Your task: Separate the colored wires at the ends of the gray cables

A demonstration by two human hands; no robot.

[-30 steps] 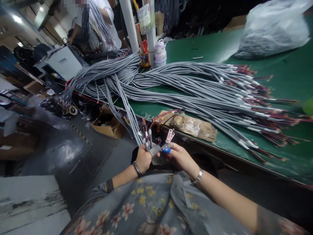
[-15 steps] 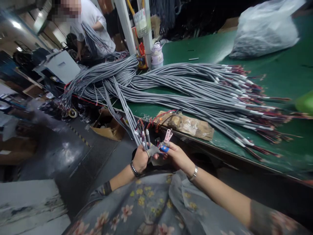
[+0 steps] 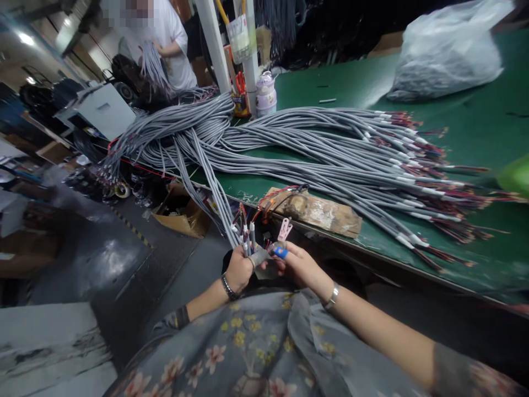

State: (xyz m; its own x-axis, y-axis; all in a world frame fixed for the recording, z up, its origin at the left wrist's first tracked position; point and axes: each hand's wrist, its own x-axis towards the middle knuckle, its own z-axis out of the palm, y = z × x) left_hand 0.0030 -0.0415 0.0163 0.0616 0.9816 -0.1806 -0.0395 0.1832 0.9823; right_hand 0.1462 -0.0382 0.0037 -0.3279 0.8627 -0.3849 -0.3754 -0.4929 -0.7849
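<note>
My left hand [image 3: 238,269] is closed around the ends of several grey cables [image 3: 243,234] that hang down from the table edge, their red and black wire tips sticking up above my fist. My right hand [image 3: 298,263] is right beside it, fingers pinched on a small pink clip [image 3: 285,229], with blue tape on one fingertip. Both hands are low, in front of the green table [image 3: 475,127]. A large pile of grey cables [image 3: 314,146] with stripped coloured ends lies across that table.
A taped cardboard pad [image 3: 320,212] lies at the table edge near my hands. A plastic bag [image 3: 448,52] sits at the far right, a white post [image 3: 215,44] and a jar [image 3: 265,94] at the back. Another person [image 3: 165,38] handles cables at the far left. A cardboard box [image 3: 182,212] stands on the floor.
My hands stay together at the cable ends with only small finger movement. The person at the back has lowered a bundle of cables.
</note>
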